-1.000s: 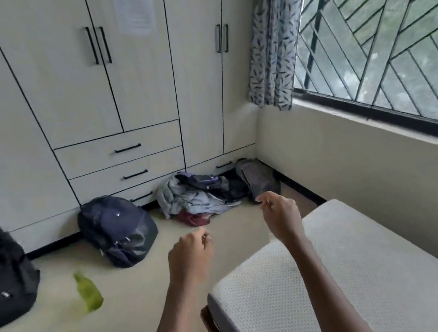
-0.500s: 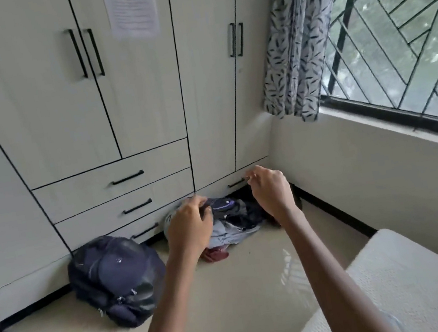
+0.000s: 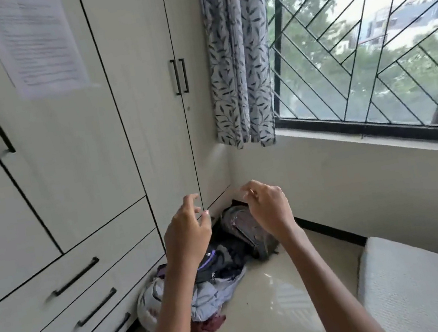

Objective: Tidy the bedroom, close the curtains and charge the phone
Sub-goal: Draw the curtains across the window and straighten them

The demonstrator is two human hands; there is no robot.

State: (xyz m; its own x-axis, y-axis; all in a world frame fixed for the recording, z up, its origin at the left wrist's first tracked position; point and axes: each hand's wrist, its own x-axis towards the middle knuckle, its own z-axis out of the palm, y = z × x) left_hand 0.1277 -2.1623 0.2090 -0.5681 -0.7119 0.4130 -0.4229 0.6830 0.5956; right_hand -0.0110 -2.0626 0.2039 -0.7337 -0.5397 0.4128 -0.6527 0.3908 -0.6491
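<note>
Left hand (image 3: pixel 187 234) and right hand (image 3: pixel 269 207) have risen toward the curtain (image 3: pixel 237 58).

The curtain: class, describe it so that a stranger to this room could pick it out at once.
Find the large window with the diagonal black metal grille. At its left edge, next to the white wooden wardrobe, hangs the pale grey fabric curtain, gathered. It alone bears a dark leaf print.

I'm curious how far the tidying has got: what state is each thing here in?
Curtain: bunched at the window's left side, not closed.
Wardrobe doors: shut.
Drawers: shut.
Clothes pile: heaped on the floor.
Left hand: raised, empty, fingers loosely curled.
Right hand: raised, empty, fingers loosely curled.
</note>
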